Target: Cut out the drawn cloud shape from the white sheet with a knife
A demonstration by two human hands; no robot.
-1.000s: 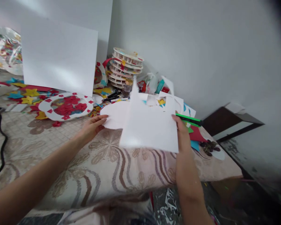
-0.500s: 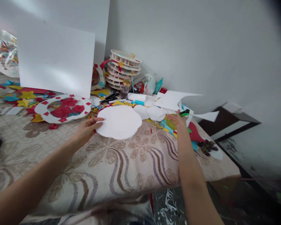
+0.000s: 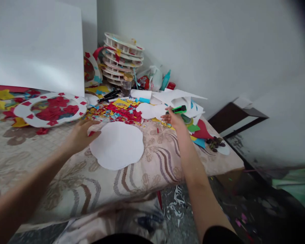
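Note:
My left hand (image 3: 81, 137) is at the upper left edge of a white scalloped paper cutout (image 3: 117, 145), with the edge pinched between thumb and fingers. The cutout lies close to the table's front. In my right hand (image 3: 173, 119) is a green and black utility knife (image 3: 180, 109), its handle pointing right and the other fingers loosely curled. Smaller white cutouts (image 3: 151, 111) lie just left of this hand, and scissors (image 3: 165, 124) show partly beneath its fingers. Loose white paper offcuts (image 3: 179, 96) lie behind it.
A scalloped ring with red diamonds (image 3: 20, 111) lies at left, below a standing white board (image 3: 38, 47). Stacked white rings (image 3: 123, 61), a glass jar (image 3: 127, 86) and a teal bottle (image 3: 165, 80) stand behind. Paper scraps (image 3: 127, 113) cover the table's middle; dark grapes (image 3: 215, 144) sit right.
The white cutout now lies nearer the table's front, with my left hand still at its edge. My right hand, with the knife, has come off the white offcuts toward the smaller cutouts. The view has shifted.

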